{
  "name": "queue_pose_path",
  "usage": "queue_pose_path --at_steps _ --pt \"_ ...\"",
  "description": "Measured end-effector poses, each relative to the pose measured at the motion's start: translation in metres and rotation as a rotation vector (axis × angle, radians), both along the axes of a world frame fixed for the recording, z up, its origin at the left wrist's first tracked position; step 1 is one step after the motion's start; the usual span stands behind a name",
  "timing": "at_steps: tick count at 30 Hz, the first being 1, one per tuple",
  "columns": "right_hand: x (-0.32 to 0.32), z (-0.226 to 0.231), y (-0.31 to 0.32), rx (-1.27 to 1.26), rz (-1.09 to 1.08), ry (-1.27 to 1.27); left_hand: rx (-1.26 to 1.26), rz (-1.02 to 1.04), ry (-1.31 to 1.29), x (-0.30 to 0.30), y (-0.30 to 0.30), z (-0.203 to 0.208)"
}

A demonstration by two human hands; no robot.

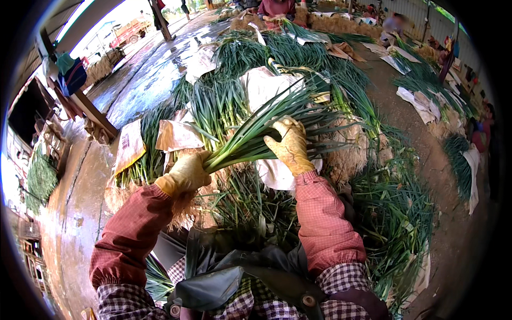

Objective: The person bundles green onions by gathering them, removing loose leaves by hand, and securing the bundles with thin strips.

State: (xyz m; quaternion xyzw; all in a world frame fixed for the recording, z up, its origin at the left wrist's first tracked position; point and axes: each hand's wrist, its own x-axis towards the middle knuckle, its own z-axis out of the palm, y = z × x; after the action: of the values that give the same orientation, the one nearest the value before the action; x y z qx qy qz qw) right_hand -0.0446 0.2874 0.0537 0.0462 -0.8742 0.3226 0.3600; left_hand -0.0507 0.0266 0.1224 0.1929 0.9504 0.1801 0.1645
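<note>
A bunch of green onions [240, 145] slants across in front of me, its pale ends at the left and its dark leaves fanning up to the right. My left hand [186, 173], in a yellowed glove, is closed round the lower end, where stringy roots hang below. My right hand [289, 144], gloved the same way, is curled loosely about the leaves, thumb and forefinger somewhat apart. Part of its grip is hidden by the glove. Just beyond the bunch, more green onions [226, 109] lie in rows, partly covered by a white sack [269, 88].
Loose leaves [394, 208] are heaped to my right. A sack piece [129, 145] covers onions at the left. A wooden post [93, 114] stands on the wet concrete floor [80, 186]. Another person [277, 9] sits at the far side, and more onion piles [434, 88] lie right.
</note>
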Motion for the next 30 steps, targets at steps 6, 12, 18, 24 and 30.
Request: queue_pose_path --at_steps 6,12,18,24,30 --pt "0.012 0.016 -0.019 0.053 0.043 -0.090 0.000 0.051 -0.119 -0.010 0.003 0.006" --pt "0.034 0.008 -0.061 -0.154 0.109 -0.257 -0.004 -0.015 -0.124 -0.022 0.006 -0.005" --pt "0.110 -0.009 -0.151 0.304 0.827 -0.293 -0.001 -0.002 -0.122 -0.030 0.009 -0.006" --pt "0.046 -0.059 -0.095 -0.934 0.661 -0.814 0.030 -0.020 -0.073 -0.028 -0.009 0.009" --pt "0.011 -0.070 -0.020 -1.832 0.646 -0.758 0.068 0.001 -0.014 -0.011 -0.027 0.037"
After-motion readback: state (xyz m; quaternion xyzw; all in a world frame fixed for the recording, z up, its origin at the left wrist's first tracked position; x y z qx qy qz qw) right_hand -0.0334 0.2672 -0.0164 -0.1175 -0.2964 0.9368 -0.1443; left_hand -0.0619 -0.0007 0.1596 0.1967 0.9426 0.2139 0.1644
